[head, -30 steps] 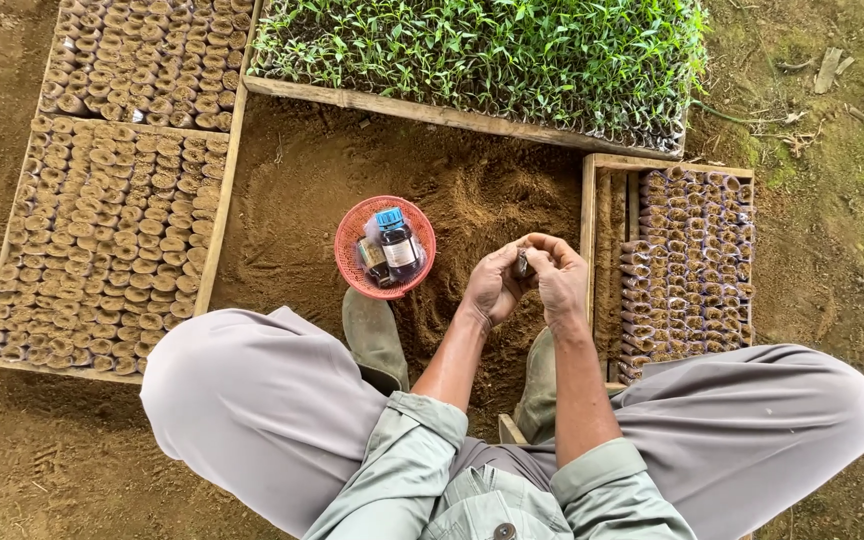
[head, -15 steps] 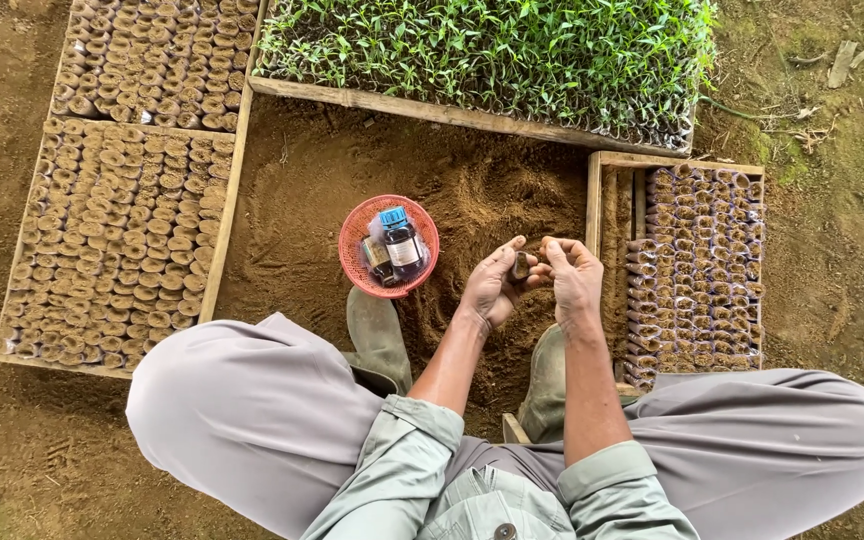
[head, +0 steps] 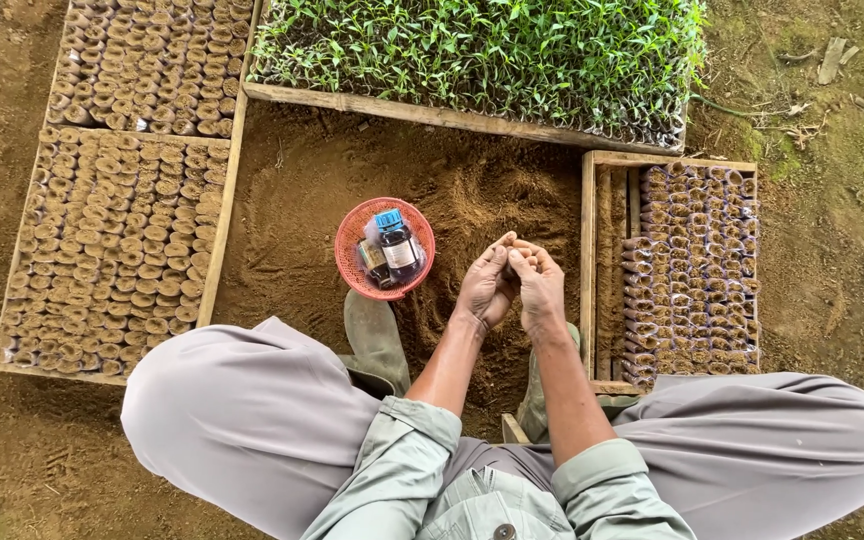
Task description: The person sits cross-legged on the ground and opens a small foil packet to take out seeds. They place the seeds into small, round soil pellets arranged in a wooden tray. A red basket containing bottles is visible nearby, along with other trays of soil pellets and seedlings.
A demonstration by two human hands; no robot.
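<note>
Head view, looking down at seated person w/ knees apart over loose brown soil (head: 472,195). Left hand (head: 482,287) & right hand (head: 540,290) pressed together, fingertips meeting up top. Whatever sits between the hands is hidden; can't tell what they pinch. Hands hover above the soil pile, just right of red mesh basket (head: 352,265), which holds a dark bottle w/ blue cap (head: 395,243) and a smaller item. Wooden tray of soil-filled tubes (head: 687,270) stands just right of the hands, part-filled, bare strip on its left side. Two full trays of filled tubes (head: 112,240) well to the left. Tray of green seedlings (head: 482,50) at top. Boot (head: 374,340) below basket.
</note>
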